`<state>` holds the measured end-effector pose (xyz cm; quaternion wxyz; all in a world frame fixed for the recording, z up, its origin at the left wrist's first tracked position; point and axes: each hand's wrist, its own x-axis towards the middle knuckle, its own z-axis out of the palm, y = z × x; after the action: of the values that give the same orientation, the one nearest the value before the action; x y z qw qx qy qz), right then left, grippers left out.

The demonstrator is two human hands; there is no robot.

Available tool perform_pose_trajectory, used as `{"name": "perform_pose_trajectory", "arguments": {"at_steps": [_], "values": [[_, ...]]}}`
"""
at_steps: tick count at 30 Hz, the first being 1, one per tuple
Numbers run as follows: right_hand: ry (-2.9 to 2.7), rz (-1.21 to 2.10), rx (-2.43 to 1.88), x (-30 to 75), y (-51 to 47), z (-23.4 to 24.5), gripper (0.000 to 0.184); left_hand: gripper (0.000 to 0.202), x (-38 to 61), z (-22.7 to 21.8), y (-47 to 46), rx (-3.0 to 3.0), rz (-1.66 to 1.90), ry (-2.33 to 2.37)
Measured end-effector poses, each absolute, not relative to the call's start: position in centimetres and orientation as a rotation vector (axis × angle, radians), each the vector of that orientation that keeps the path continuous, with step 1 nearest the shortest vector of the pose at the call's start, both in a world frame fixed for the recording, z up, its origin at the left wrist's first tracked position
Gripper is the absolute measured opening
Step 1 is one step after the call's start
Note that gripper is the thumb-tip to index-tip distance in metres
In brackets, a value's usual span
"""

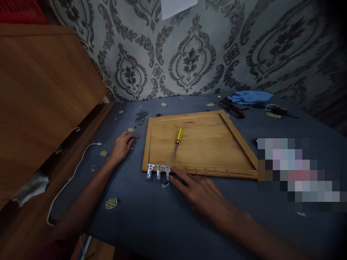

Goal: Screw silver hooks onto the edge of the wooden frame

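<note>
A framed wooden board lies flat on the blue patterned cloth. Along its near left edge sit silver metal hooks, three in a row, their curved ends hanging over the rim. My right hand reaches in from the right, thumb and index finger at the rightmost hook. Left of the board, my left hand has its fingertips pinched together close to the cloth, at a small dark piece too tiny to name. A yellow-handled screwdriver rests on the board, tip toward the hooks. Small holes run along the near edge.
A pile of small metal pieces lies beyond my left hand. Sunglasses and a blue cloth are at the back right. A white cable runs beside the wooden cabinet on the left. A blurred-out patch covers the right.
</note>
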<state>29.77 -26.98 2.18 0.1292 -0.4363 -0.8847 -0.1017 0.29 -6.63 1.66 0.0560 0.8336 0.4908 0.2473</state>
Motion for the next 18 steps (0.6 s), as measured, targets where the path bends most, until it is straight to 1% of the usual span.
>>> {"name": "perform_pose_trajectory", "arguments": {"at_steps": [5,8,12,18], "values": [[-2.581,-0.235,-1.291,29.8,-27.0,2.2,0.058,0.02,-0.2,1.8,-6.5,2.538,0.729,1.53],[-2.59,-0.234,-1.286,29.9,-26.9,2.2,0.062,0.018,-0.4,1.9,-6.4,2.534,0.719,1.534],[-2.612,-0.251,-1.293,29.8,-26.9,2.5,0.066,0.022,-0.8,2.1,-6.2,2.534,0.69,1.506],[-2.584,-0.228,-1.289,29.8,-27.0,2.5,0.065,0.019,-1.6,2.7,-5.6,2.513,0.622,1.42]]}}
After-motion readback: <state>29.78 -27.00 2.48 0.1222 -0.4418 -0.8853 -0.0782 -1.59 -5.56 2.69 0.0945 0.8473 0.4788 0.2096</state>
